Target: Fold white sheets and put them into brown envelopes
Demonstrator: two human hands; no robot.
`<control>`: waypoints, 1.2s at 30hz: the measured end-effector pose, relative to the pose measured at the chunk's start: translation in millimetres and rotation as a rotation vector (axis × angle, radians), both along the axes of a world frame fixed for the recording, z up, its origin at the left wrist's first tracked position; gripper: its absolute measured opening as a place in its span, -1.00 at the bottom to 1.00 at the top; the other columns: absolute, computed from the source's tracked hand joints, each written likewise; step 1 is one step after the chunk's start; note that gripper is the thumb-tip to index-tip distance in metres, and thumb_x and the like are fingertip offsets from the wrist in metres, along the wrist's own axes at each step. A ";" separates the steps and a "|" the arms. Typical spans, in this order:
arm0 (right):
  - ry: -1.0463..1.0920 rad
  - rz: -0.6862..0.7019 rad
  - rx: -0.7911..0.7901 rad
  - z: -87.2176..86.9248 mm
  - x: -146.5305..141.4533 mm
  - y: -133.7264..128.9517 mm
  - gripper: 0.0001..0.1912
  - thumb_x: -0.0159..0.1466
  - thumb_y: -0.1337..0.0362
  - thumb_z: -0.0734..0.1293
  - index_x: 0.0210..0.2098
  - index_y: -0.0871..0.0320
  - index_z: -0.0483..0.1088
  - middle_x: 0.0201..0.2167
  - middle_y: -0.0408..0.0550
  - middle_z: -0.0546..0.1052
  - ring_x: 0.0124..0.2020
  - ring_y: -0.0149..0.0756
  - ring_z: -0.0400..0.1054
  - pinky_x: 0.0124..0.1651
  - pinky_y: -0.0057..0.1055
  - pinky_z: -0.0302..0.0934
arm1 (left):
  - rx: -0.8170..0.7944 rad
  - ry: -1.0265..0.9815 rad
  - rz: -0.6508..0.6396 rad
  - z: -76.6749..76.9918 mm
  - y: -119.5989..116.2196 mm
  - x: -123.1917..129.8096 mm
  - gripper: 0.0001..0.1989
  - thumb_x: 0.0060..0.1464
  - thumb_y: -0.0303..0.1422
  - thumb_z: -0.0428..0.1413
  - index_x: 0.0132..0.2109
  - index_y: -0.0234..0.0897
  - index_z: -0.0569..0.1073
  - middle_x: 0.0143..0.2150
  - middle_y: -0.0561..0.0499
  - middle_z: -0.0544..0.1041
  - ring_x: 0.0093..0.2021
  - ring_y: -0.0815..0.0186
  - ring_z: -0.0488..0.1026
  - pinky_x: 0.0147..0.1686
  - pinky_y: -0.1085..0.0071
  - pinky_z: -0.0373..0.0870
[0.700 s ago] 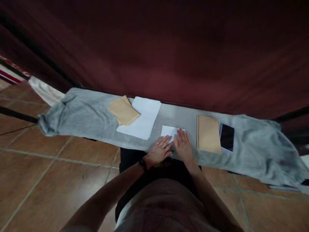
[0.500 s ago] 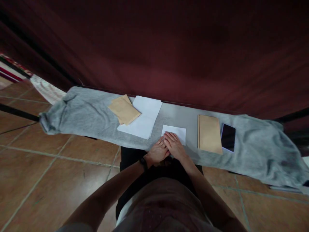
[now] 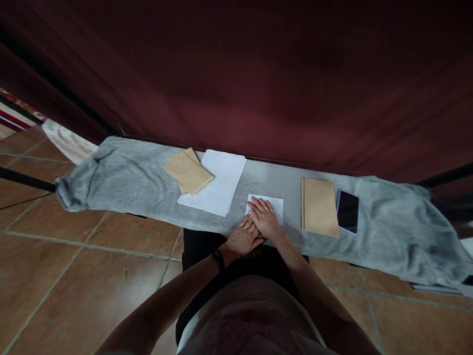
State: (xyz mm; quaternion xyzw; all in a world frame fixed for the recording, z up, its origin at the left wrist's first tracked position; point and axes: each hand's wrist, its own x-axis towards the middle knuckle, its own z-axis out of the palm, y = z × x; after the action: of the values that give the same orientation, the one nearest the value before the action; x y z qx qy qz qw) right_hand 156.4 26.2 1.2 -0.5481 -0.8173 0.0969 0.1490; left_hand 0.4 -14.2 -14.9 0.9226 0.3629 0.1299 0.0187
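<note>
A small white folded paper (image 3: 275, 206) lies on the grey cloth near the front edge. My right hand (image 3: 264, 218) rests flat on its left part, palm down, fingers stretched out. Just left of it, my left hand (image 3: 243, 238) lies flat at the cloth's front edge, its fingertips close to the paper's lower left corner and touching my right hand. A dark band circles my left wrist. To the left are large white sheets (image 3: 218, 185) with brown envelopes (image 3: 189, 172) partly over them. On the right lies a stack of brown envelopes (image 3: 320, 207).
A phone (image 3: 348, 212) with a dark screen lies beside the right envelope stack. The grey cloth (image 3: 129, 177) is rumpled at both ends of the narrow table. A dark red curtain (image 3: 236, 84) hangs behind it. Tiled floor (image 3: 92, 286) shows below.
My right hand has slid slightly up onto the paper with its fingers more spread, uncovering more of my left hand. The whole view has shifted slightly.
</note>
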 end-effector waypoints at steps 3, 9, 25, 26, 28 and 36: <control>-0.036 0.026 0.011 2.3 5.7 -7.5 -0.49 0.53 0.21 -0.02 0.36 0.14 0.23 0.44 -0.03 0.17 0.45 -0.13 0.02 0.47 -0.04 -0.15 | -0.004 -0.001 0.017 -1.8 -2.6 -1.7 -0.39 0.31 -0.05 0.05 0.28 -0.46 0.36 0.28 -0.31 0.43 0.38 0.01 0.26 0.36 0.08 0.17; -0.087 -0.065 0.076 -1.9 20.7 -27.3 -0.47 0.52 0.19 0.03 0.40 0.20 0.15 0.45 0.07 0.12 0.46 -0.10 -0.02 0.46 -0.01 -0.13 | 0.003 -0.005 0.065 2.7 -7.8 -5.7 -0.33 0.35 -0.07 -0.02 0.35 -0.53 0.23 0.39 -0.37 0.26 0.44 0.01 0.13 0.39 0.08 0.13; -0.073 -0.273 0.229 -17.3 38.8 -52.0 -0.34 0.51 0.09 0.05 0.46 0.36 -0.04 0.43 0.29 0.11 0.44 0.02 0.02 0.41 0.04 0.01 | -0.029 -0.056 0.311 26.4 15.4 -47.4 -0.58 0.40 -0.27 -0.12 0.28 -0.29 0.37 0.33 -0.16 0.40 0.36 0.12 0.29 0.37 0.04 0.19; -0.070 -0.273 0.225 -16.9 38.7 -52.1 -0.34 0.51 0.09 0.05 0.45 0.37 -0.04 0.43 0.30 0.11 0.44 0.03 0.02 0.41 0.05 0.00 | -0.036 -0.081 0.343 30.8 20.8 -52.4 -0.60 0.40 -0.30 -0.12 0.25 -0.27 0.40 0.31 -0.15 0.42 0.34 0.12 0.32 0.34 0.04 0.23; -0.063 -0.270 0.213 -16.4 38.4 -52.2 -0.34 0.50 0.09 0.06 0.45 0.38 -0.02 0.43 0.30 0.11 0.44 0.04 0.02 0.41 0.06 0.00 | -0.039 -0.153 0.386 38.5 29.5 -60.9 -0.63 0.39 -0.33 -0.11 0.20 -0.24 0.44 0.26 -0.15 0.47 0.27 0.11 0.39 0.28 0.05 0.32; -0.046 -0.282 0.192 -14.4 37.6 -52.2 -0.35 0.50 0.10 0.07 0.44 0.38 -0.01 0.43 0.31 0.12 0.44 0.03 0.03 0.41 0.05 -0.01 | -0.042 -0.460 0.529 48.7 53.9 -81.6 -0.67 0.34 -0.35 -0.07 0.15 -0.20 0.44 0.11 -0.13 0.48 0.17 0.15 0.42 0.22 0.15 0.39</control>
State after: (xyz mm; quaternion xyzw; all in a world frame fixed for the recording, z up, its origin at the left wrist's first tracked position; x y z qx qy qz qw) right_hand 194.0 -26.0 -13.3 -0.6427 -0.7410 -0.0158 0.1940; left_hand -81.2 39.7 33.8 0.7426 0.5782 0.3273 0.0846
